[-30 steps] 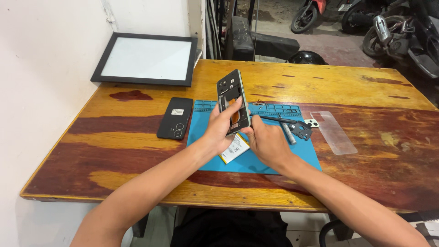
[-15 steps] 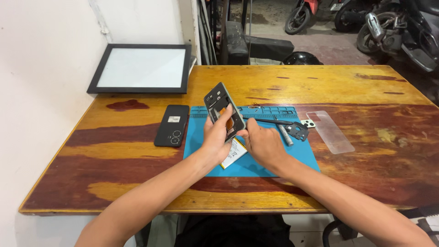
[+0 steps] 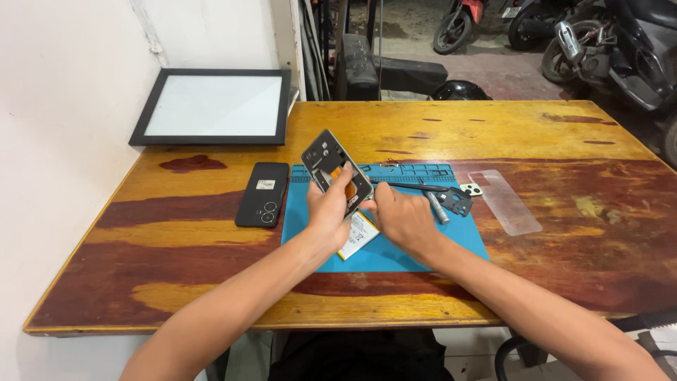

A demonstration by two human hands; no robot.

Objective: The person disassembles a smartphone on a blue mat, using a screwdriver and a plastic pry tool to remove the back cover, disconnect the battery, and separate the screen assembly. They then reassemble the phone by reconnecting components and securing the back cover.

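Note:
My left hand (image 3: 330,210) grips an opened phone body (image 3: 331,168), tilted up over a blue work mat (image 3: 458,240). My right hand (image 3: 400,217) is closed at the phone's lower right edge, with a thin black tool (image 3: 412,186) reaching out from it to the right. A flat white battery (image 3: 358,238) lies on the mat under both hands. A black back cover (image 3: 263,193) with camera rings rests on the wooden table (image 3: 493,134), left of the mat.
A small dark part (image 3: 458,200), a metal tool (image 3: 438,209) and a clear plastic cover (image 3: 505,202) lie to the right. A black-framed white panel (image 3: 211,107) sits at the back left. Motorbikes (image 3: 606,42) stand beyond the table.
The phone body has tipped lower and closer to the mat in my left hand. My right hand stays at its lower edge.

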